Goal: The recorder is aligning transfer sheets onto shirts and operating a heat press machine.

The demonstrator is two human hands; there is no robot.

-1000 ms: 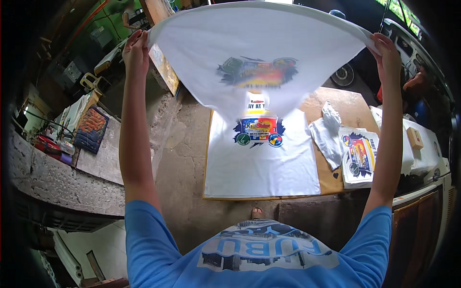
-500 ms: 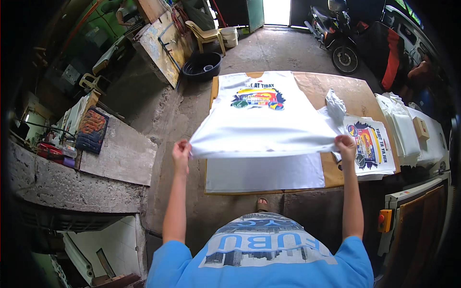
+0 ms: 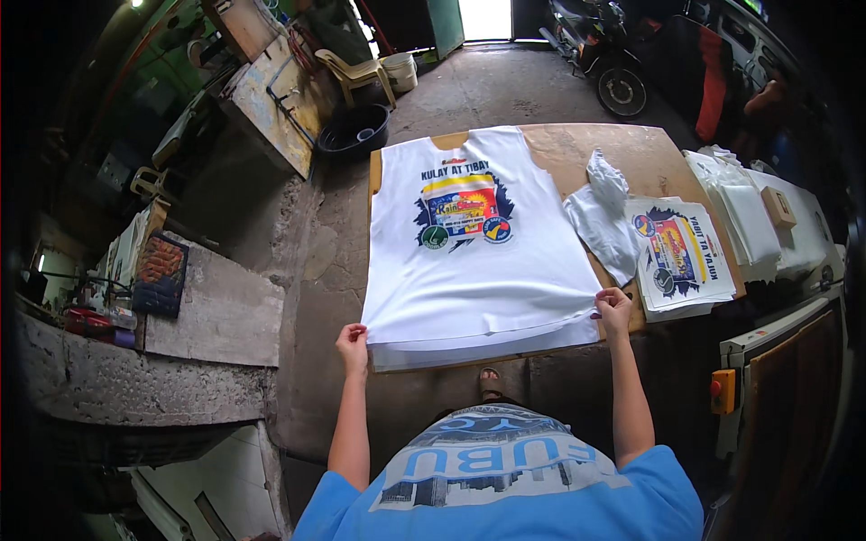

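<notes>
Head view: white shirt (image 3: 478, 261) with colour print lies flat, face up, on shirt stack on wooden board (image 3: 631, 153). Left hand (image 3: 353, 341) pinches near left hem corner, right hand (image 3: 613, 307) pinches near right hem corner; fingers closed on cloth. Crumpled white cloth (image 3: 600, 216) and printed sheets (image 3: 681, 257) on board right of shirt. Black basin (image 3: 354, 132) on floor beyond.

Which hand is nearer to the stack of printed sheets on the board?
Right. The right hand pinches the shirt's hem corner just left of the stack of printed sheets; the left hand holds the opposite corner, across the shirt's full width.
</notes>
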